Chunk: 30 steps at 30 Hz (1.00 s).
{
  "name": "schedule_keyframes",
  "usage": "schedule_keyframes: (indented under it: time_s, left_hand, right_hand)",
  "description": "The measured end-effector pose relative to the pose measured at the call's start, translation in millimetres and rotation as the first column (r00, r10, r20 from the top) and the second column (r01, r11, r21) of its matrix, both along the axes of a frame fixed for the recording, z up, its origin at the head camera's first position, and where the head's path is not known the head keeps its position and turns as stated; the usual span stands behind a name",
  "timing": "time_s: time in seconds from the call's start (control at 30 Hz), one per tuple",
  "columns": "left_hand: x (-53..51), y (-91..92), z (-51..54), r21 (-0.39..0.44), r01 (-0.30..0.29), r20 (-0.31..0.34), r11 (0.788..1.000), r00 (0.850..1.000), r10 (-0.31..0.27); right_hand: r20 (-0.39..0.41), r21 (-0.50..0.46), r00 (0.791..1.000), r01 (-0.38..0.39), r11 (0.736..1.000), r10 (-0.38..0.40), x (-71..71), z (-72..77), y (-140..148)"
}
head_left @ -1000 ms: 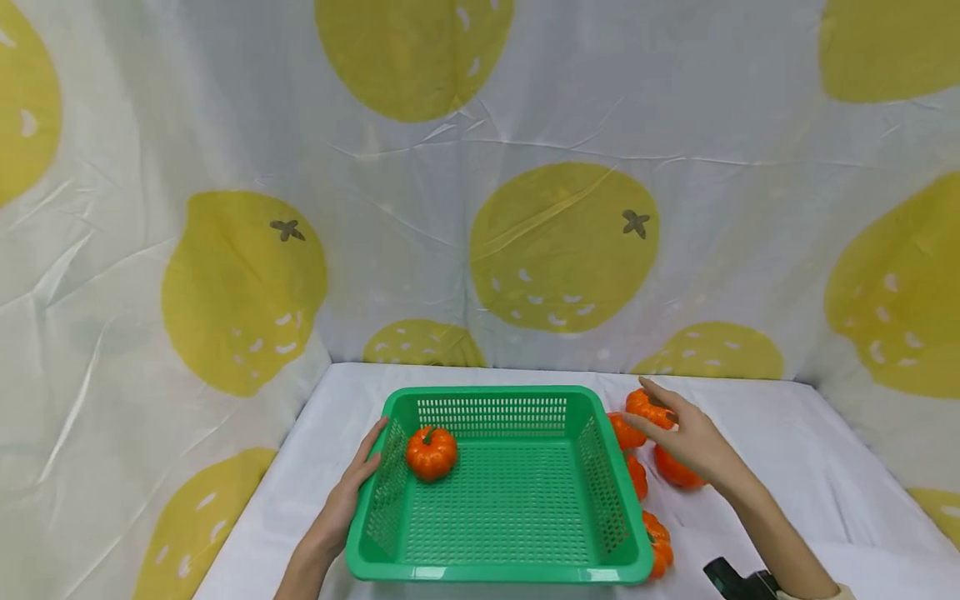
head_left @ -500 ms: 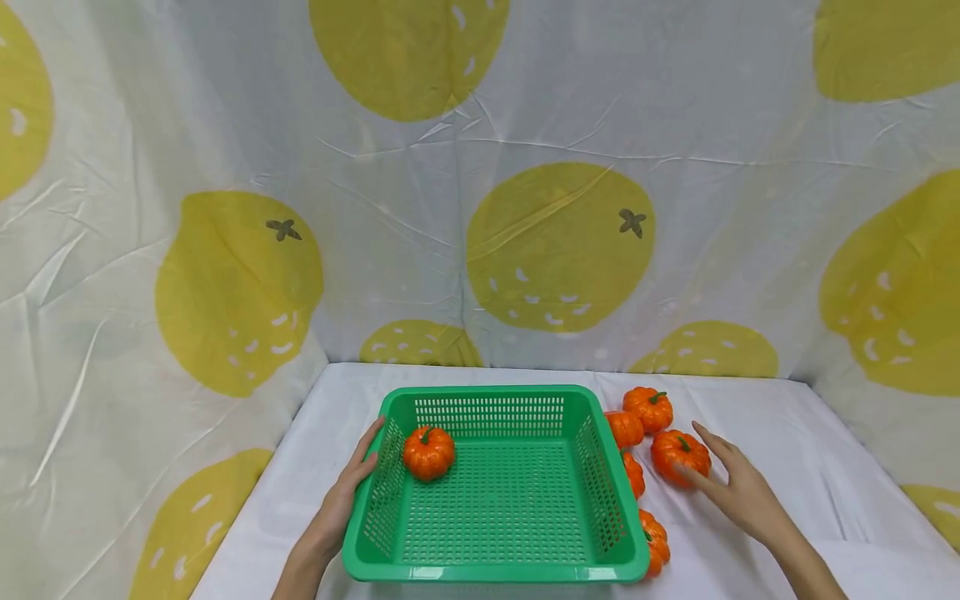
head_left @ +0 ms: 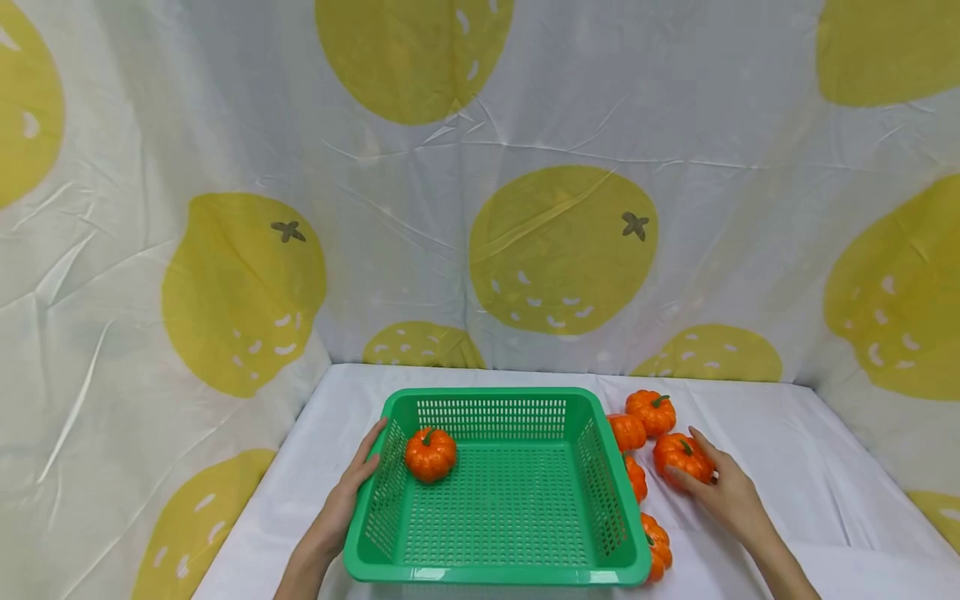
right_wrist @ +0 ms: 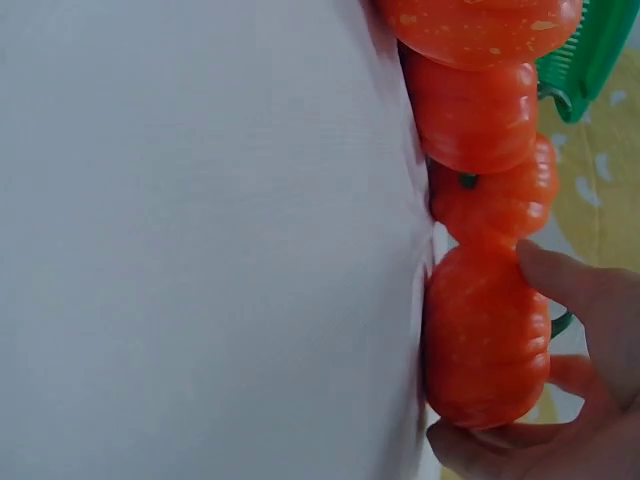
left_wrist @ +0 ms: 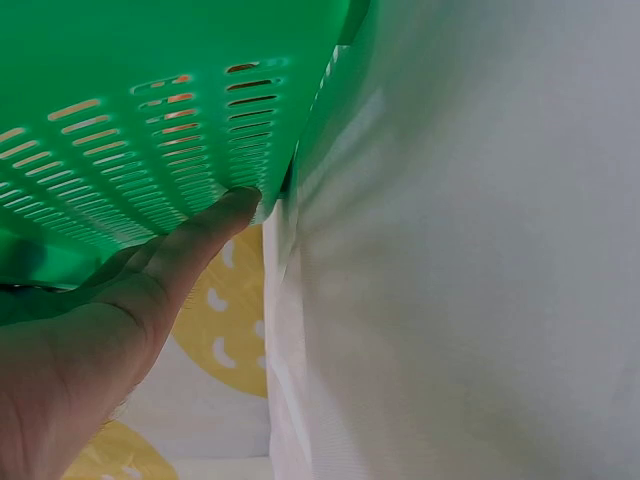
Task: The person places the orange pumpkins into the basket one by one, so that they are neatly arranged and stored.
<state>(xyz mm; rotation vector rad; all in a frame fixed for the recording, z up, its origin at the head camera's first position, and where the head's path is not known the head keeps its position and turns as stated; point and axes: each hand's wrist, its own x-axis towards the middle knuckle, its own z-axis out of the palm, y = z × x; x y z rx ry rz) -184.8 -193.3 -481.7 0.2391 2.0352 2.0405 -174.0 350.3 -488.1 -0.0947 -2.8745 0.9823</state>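
Observation:
A green plastic basket (head_left: 495, 500) stands on the white cloth, with one small orange pumpkin (head_left: 431, 455) inside at its left. My left hand (head_left: 345, 500) rests along the basket's left side. In the left wrist view its straight thumb (left_wrist: 200, 240) lies against the slotted outer wall. To the right of the basket, my right hand (head_left: 723, 492) holds another orange pumpkin (head_left: 681, 457) between thumb and fingers. That pumpkin sits on the cloth, its green stem upward. In the right wrist view the thumb is at one side of it and the fingers curl at the other.
More small pumpkins line the basket's right side: one at the back (head_left: 650, 412), one (head_left: 627, 432) by the rim, one (head_left: 636, 478) partly hidden, and one near the front (head_left: 657, 546). A lemon-print curtain (head_left: 562, 250) hangs behind the white-covered table (head_left: 795, 467).
My right hand has come down and back from above the rear pumpkins, then closed in on the pumpkin at the right. My left hand and the basket have stayed in place.

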Motion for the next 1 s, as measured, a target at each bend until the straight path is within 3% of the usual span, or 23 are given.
schedule_keyframes:
  time_s: [0.57, 0.8, 1.0]
  left_hand:
    - [1.4, 0.9, -1.1, -0.008, -0.008, 0.005, 1.000, 1.000, 0.008]
    - [3.4, 1.5, 0.5, -0.015, -0.009, 0.001, 1.000, 1.000, 0.009]
    - [3.0, 0.5, -0.4, -0.021, -0.013, 0.004, 1.000, 1.000, 0.013]
  right_hand:
    - [0.041, 0.007, 0.998, 0.049, 0.999, -0.049, -3.7, 0.8, -2.7]
    - [-0.120, 0.033, 0.992, 0.041, 0.999, -0.037, 0.4, 1.5, -3.6]
    - [-0.188, -0.008, 0.982, 0.013, 1.000, -0.014, -0.2, 14.9, -8.5]
